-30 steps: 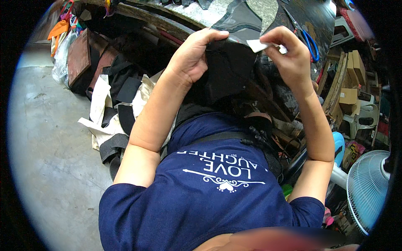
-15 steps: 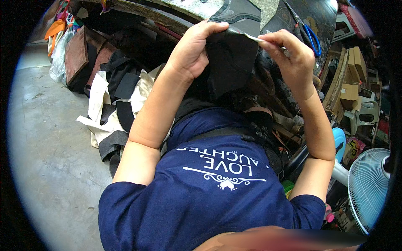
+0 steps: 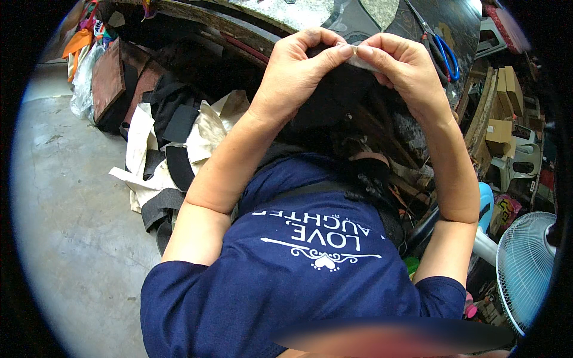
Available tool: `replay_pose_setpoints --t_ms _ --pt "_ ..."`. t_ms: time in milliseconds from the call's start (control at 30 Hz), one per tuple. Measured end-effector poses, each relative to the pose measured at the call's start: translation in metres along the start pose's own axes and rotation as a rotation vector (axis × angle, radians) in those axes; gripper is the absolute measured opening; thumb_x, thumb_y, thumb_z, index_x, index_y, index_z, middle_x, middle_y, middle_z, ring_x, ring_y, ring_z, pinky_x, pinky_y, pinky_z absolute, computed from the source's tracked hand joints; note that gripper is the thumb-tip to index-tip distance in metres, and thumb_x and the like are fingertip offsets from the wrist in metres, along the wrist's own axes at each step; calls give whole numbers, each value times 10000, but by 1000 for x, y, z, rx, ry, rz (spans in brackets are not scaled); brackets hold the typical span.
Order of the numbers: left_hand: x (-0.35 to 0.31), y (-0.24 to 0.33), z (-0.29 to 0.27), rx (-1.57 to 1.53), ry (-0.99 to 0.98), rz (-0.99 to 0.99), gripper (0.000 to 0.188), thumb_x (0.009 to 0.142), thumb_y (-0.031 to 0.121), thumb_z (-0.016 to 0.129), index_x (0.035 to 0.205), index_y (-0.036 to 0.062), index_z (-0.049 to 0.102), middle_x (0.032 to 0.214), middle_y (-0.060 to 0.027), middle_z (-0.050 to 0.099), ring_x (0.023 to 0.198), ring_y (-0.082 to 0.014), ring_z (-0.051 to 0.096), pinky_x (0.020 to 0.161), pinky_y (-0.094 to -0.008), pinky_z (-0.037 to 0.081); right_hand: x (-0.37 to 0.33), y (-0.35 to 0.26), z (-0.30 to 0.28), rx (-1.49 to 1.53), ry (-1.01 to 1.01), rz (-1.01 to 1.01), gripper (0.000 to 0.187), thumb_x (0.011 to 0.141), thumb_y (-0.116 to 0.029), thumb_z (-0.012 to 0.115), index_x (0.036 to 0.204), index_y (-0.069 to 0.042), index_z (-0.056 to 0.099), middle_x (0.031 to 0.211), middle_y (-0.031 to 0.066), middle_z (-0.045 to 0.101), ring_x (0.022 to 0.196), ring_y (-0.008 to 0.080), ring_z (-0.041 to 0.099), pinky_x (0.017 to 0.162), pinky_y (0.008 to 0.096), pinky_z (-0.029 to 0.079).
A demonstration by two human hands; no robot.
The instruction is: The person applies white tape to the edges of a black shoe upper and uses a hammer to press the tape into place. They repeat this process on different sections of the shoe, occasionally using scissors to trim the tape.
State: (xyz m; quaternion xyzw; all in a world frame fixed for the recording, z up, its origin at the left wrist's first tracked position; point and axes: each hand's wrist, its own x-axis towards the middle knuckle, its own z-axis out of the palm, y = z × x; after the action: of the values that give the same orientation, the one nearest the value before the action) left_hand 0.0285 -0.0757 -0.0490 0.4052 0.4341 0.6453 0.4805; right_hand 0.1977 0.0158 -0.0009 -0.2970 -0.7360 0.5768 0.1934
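My left hand (image 3: 298, 68) and my right hand (image 3: 403, 65) meet at the table's near edge, thumbs almost touching. Both are closed in a pinch. A short white strip (image 3: 365, 63) shows between the fingertips, mostly under my right thumb. Dark material (image 3: 334, 92) hangs in shadow below my hands; its outline is hard to make out. Just beyond the fingers a dark grey cut sheet (image 3: 356, 21) lies on the tabletop. Blue-handled scissors (image 3: 443, 53) rest on the table to the right of my right hand.
Black and cream fabric scraps (image 3: 173, 155) are heaped at my left, beside a brown board (image 3: 109, 83). A light-blue fan (image 3: 525, 268) stands at the right. Cardboard boxes (image 3: 500, 134) and wooden planks (image 3: 477, 119) lie beyond my right arm.
My hands have come together; earlier they were apart, with the black sheet in the left and the white strip in the right. The left fingers now pinch close to the right ones.
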Motion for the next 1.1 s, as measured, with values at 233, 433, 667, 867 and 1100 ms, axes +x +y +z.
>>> replay_pose_setpoints --t_ms 233,433,667,867,1100 --pt "3 -3 -12 -355 79 -107 112 895 134 663 913 26 686 844 -36 677 766 -93 605 757 -217 474 0 1 -20 -113 38 -17 250 930 -286 661 911 -37 681 721 -81 552 635 1 431 565 180 315" --pt "6 -12 -15 -391 127 -183 100 896 108 652 955 29 673 911 -45 687 838 -123 630 823 -245 471 -2 8 -23 -115 39 -5 266 935 -273 651 921 -12 697 768 -47 606 709 19 497 631 192 397" --pt "2 -11 -12 -392 115 -151 105 902 123 654 961 37 670 921 -35 678 852 -118 621 829 -241 469 -4 9 -29 -164 73 -17 270 929 -280 662 895 -14 688 752 -53 597 700 20 494 616 195 389" --pt "1 -12 -10 -351 103 -152 121 913 149 656 974 45 667 925 -20 671 845 -97 601 800 -228 461 -5 11 -30 -206 132 -99 262 908 -272 690 880 -12 682 739 -44 602 678 27 497 601 195 383" --pt "-1 -12 -16 -295 150 -37 143 934 140 642 976 4 659 914 -20 656 859 -82 574 823 -222 448 -18 5 -60 -607 149 -175 188 847 -193 746 932 -33 694 770 0 665 719 51 598 660 210 481"
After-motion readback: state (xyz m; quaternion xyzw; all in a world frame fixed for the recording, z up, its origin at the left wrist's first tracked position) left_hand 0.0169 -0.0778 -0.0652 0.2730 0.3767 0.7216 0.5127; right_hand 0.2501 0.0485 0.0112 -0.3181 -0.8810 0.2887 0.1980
